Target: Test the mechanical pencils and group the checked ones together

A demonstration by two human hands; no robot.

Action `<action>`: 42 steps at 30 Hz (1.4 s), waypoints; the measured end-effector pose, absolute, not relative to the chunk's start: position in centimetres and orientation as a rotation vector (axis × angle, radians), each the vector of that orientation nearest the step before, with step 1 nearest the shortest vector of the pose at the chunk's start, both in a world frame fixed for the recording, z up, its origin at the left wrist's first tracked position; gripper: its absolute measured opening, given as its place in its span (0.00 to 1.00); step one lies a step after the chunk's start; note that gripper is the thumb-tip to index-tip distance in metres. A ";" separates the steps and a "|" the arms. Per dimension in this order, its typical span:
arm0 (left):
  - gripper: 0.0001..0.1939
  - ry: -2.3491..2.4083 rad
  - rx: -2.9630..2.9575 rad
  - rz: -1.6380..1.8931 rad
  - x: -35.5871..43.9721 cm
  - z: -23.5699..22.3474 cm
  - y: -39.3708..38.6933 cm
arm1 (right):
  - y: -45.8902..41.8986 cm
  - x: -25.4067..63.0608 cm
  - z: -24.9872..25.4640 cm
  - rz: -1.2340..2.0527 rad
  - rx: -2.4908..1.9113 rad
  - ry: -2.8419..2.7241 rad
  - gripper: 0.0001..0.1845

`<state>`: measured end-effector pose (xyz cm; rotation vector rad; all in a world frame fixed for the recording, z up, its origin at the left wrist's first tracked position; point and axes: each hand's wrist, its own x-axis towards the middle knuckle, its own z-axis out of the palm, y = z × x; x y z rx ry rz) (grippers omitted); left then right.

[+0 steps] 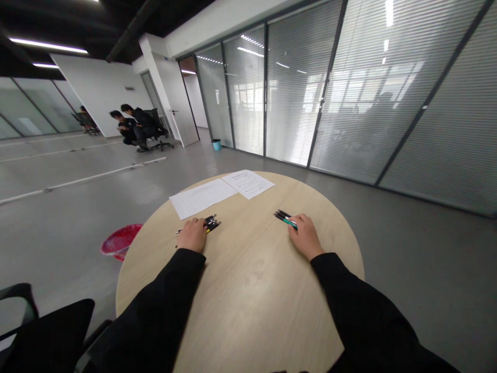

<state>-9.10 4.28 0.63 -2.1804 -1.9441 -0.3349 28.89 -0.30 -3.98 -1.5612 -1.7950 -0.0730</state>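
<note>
On the left part of the round wooden table, my left hand rests curled over a bunch of pens. Their dark and silvery ends stick out past the fingers, and one has a yellow part. My right hand, at the table's right, is closed around a smaller group of pens. Several of these are black, and one is green. Both hands lie low at the tabletop, with the palms and some fingers hidden.
Two printed paper sheets lie at the table's far side. A red basin is on the floor to the left, near a black chair. Farther off are two seated people, a blue bin and a glass partition.
</note>
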 end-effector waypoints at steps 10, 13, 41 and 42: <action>0.14 -1.809 -2.138 -0.371 -8.2 1.8 3.7 | -1.2 27.5 -2.8 -0.067 -1.485 -1.807 0.13; 0.14 -1.746 -2.251 -0.498 -7.6 1.6 3.4 | -2.2 25.6 -2.3 0.030 -1.385 -1.911 0.12; 0.15 -1.851 -2.937 -2.321 -1.1 1.1 0.3 | -3.4 19.2 -0.9 0.501 -1.107 -1.780 0.10; 0.15 -1.871 -2.936 -2.318 -1.3 1.0 0.4 | -3.2 19.4 -1.0 0.524 -1.115 -1.771 0.09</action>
